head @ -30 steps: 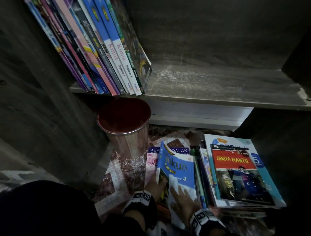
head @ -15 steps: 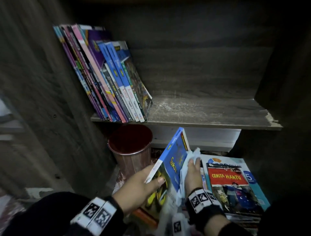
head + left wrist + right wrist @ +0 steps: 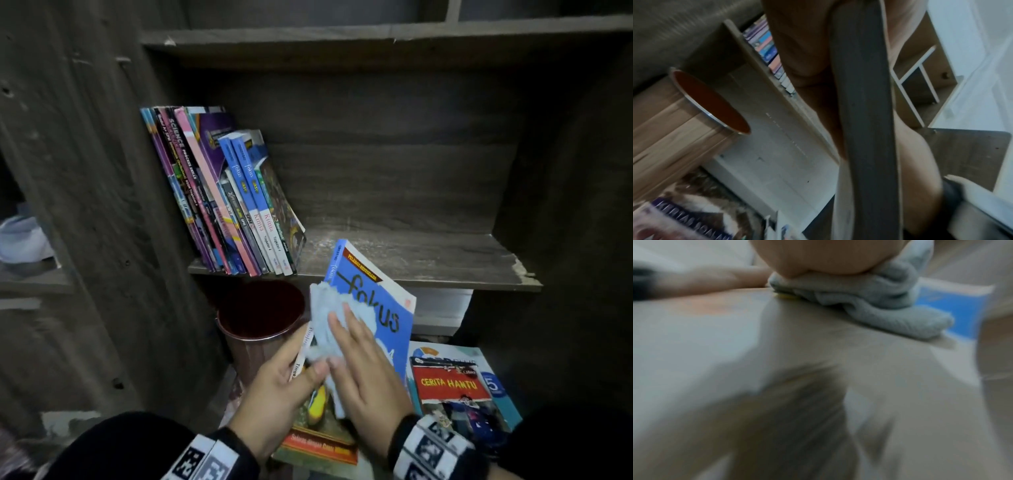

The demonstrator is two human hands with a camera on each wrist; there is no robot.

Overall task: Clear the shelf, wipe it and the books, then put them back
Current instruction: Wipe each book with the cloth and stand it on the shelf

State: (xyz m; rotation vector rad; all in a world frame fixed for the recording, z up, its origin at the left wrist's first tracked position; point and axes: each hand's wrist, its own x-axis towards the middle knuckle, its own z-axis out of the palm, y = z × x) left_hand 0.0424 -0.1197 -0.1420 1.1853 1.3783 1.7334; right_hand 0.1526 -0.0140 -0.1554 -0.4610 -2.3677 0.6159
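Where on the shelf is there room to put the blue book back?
The shelf board is bare from the leaning row of books across to the right wall. The left end is packed. Below, the red bin and the floor stack crowd the floor.

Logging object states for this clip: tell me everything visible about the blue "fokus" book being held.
The blue book is a glossy softcover with "fokus" in black lettering, a red strip above the title and a white spine. It is held tilted in front of the shelf edge, cover facing the head camera. The left hand grips its spine side; the right hand presses a pale cloth flat on the cover.
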